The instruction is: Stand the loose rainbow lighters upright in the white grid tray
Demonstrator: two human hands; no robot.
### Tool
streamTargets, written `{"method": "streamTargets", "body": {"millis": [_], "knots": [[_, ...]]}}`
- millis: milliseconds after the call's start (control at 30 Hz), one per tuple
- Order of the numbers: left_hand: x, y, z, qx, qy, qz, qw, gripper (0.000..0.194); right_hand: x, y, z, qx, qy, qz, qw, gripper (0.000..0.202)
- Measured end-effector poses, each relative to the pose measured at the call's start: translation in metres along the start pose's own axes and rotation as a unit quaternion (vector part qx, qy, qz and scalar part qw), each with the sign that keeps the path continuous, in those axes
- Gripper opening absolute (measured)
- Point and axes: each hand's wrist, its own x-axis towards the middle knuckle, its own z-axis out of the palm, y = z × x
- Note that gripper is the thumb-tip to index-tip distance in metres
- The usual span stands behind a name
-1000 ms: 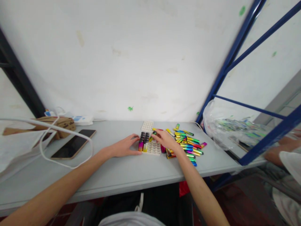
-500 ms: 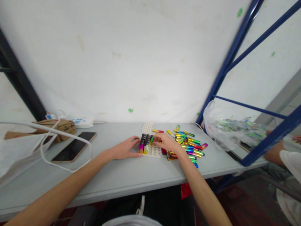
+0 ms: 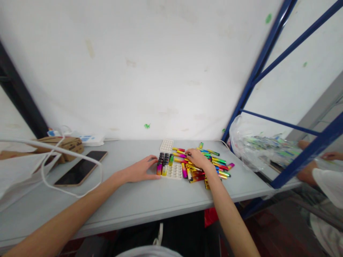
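Right hand (image 3: 198,158) above loose lighters (image 3: 219,161), grip unclear; left hand (image 3: 138,170), spread apart, beside upright lighters (image 3: 159,167).

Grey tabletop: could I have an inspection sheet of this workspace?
Surface: grey tabletop, partly covered.
Job's things: upright lighters in the near white tray; loose lighters heaped to its right; second white tray behind.
Clutter: smartphone, cardboard box at left.
Grip: left hand beside the upright lighters; right hand over the loose lighters, hold unclear.
Cables: white cable, looped at left.
Surroundings: white wall, blue metal frame, plastic bag, co-worker's white sleeve.
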Motion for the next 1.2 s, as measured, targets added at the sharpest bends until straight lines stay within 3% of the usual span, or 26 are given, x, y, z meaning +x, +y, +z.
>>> {"method": "streamTargets", "body": {"millis": [300,567,667,733,800,900,967,1033,1200], "knots": [[-0.001,-0.003,0.002,0.003,0.009,0.004,1.000,0.081,0.003,0.000,0.000,-0.006,-0.010,0.072,0.997,0.015],[0.000,-0.004,0.001,-0.002,-0.001,0.001,1.000,0.078,0.003,0.004,0.005,0.007,0.043,0.099,0.994,0.016],[0.000,-0.003,0.000,-0.001,0.002,0.002,1.000,0.076,0.008,0.003,0.000,0.088,0.109,0.076,0.987,0.017],[0.000,-0.003,0.000,0.002,0.000,0.001,1.000,0.075,0.012,0.000,-0.004,0.201,0.181,0.059,0.961,0.021],[0.000,-0.003,0.000,0.003,-0.002,0.000,1.000,0.076,0.013,-0.007,-0.008,0.332,0.236,0.049,0.912,0.033],[-0.001,-0.006,0.001,-0.001,0.004,0.007,1.000,0.079,0.012,-0.022,-0.013,0.510,0.247,0.039,0.823,0.056],[-0.001,-0.007,0.002,-0.004,0.007,0.011,1.000,0.080,0.010,-0.032,-0.015,0.581,0.229,0.039,0.780,0.065],[-0.001,-0.007,0.002,-0.005,0.007,0.010,1.000,0.081,0.009,-0.040,-0.017,0.600,0.213,0.043,0.770,0.067],[-0.001,-0.003,0.001,-0.003,-0.002,0.000,1.000,0.078,0.006,-0.049,-0.018,0.545,0.185,0.042,0.817,0.054]]}}
